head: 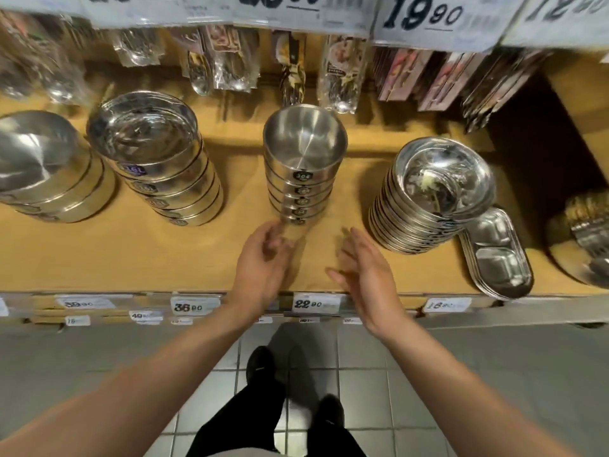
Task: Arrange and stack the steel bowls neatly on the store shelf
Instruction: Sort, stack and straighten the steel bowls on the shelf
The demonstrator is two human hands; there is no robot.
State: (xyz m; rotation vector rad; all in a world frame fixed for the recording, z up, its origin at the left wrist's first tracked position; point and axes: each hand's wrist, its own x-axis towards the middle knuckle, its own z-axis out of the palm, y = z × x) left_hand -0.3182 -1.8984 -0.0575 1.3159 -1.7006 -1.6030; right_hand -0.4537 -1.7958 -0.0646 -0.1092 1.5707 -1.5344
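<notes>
A tall stack of small steel bowls point(303, 166) with dark round labels stands mid-shelf on the wooden shelf point(131, 255). My left hand point(263, 262) hovers just in front of the stack's base, fingers relaxed and blurred, holding nothing. My right hand point(365, 272) is to the right of the stack, fingers straight, palm turned inward, apart from the bowls. A stack of wider bowls point(155, 159) stands to the left, another bowl stack point(43, 169) at far left, and a stack of shallow steel dishes point(431, 196) to the right.
Oval divided steel trays point(497, 255) lie at the right front. More steel ware point(586, 232) sits at the far right. Packaged utensils point(339, 70) hang along the back. Price tags point(313, 303) line the shelf's front edge; tiled floor and my shoes lie below.
</notes>
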